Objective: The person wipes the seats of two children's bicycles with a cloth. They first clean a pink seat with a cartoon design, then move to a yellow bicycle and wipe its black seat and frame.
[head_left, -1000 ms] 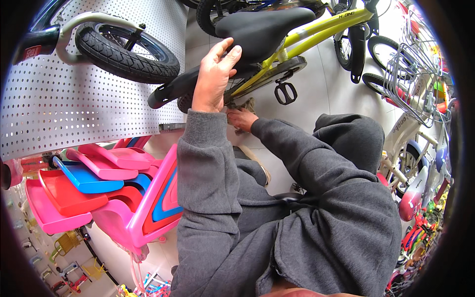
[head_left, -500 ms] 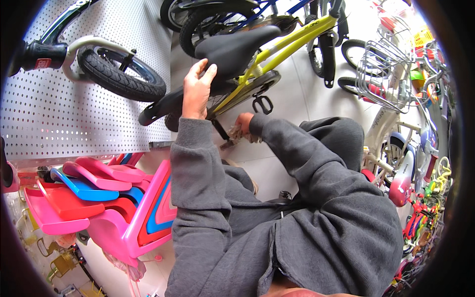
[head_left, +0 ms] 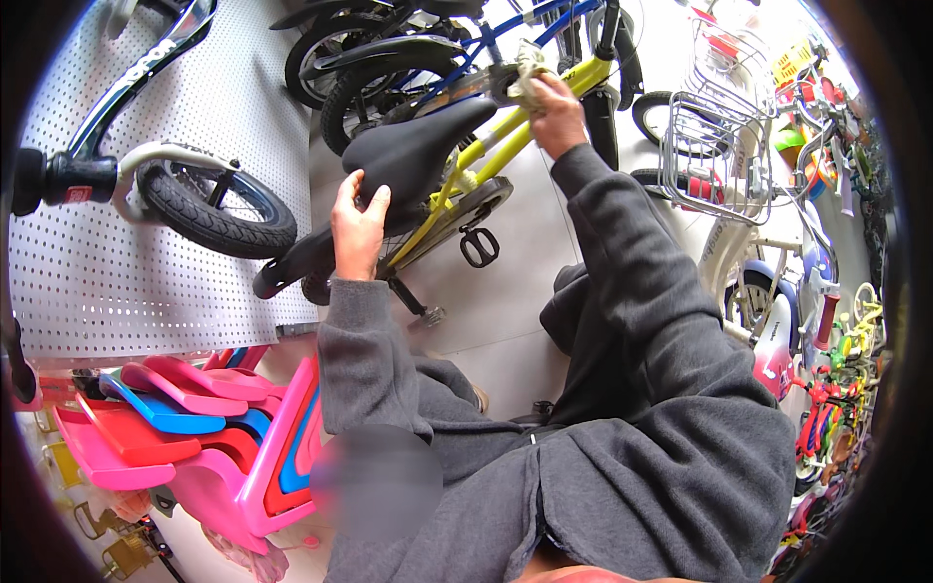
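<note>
A yellow bicycle frame (head_left: 586, 76) stands in front of me, with a black saddle (head_left: 418, 146) on it. My left hand (head_left: 357, 231) grips the saddle's rear edge, its thumb apart from the curled fingers; part of the fingers is hidden. Farther ahead, my right hand (head_left: 559, 115) is closed on a crumpled pale rag (head_left: 529, 73), which is at the frame's upper tube. Below the frame hang a black pedal (head_left: 479, 248) and the kickstand (head_left: 408, 295). A black rear mudguard (head_left: 292, 264) reaches left from under the saddle.
At left, a small wheel (head_left: 219, 199) hangs by a perforated white panel (head_left: 107, 282). Stacked pink, red and blue plastic seats (head_left: 185, 418) lie near left. Other bicycles (head_left: 379, 92) stand beyond the yellow one. A bicycle with a wire basket (head_left: 714, 146) is at right.
My right hand has moved with the rag from low by the kickstand up and forward to the yellow frame's upper tube. My left hand stays at the saddle. The view has shifted slightly.
</note>
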The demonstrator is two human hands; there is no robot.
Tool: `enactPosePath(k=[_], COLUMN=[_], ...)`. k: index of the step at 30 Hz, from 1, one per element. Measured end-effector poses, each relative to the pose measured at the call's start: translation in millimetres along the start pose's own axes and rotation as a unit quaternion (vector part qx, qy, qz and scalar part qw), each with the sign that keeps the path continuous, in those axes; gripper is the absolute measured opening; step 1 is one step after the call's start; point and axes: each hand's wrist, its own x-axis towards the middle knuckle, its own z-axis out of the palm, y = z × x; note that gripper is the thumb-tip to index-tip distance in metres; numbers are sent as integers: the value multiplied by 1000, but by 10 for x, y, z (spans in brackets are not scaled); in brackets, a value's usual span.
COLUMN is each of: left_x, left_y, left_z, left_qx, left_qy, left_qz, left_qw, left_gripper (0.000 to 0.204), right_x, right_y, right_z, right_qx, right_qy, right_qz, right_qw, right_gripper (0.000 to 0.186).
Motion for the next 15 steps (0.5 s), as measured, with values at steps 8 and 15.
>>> enactPosePath(k=[8, 15], left_x=[43, 43], left_y=[-14, 99], left_z=[80, 252], left_qx=[149, 332], left_qy=[53, 59], left_qz=[63, 98], left_qw=[985, 936], left_gripper=[53, 63], right_x=[-563, -816], right_y=[-58, -325], right_z=[716, 839], right_qx=[-33, -91], right_qy=[-233, -238], right_qz=[-105, -212], right_qw=[966, 943], right_gripper=[52, 31])
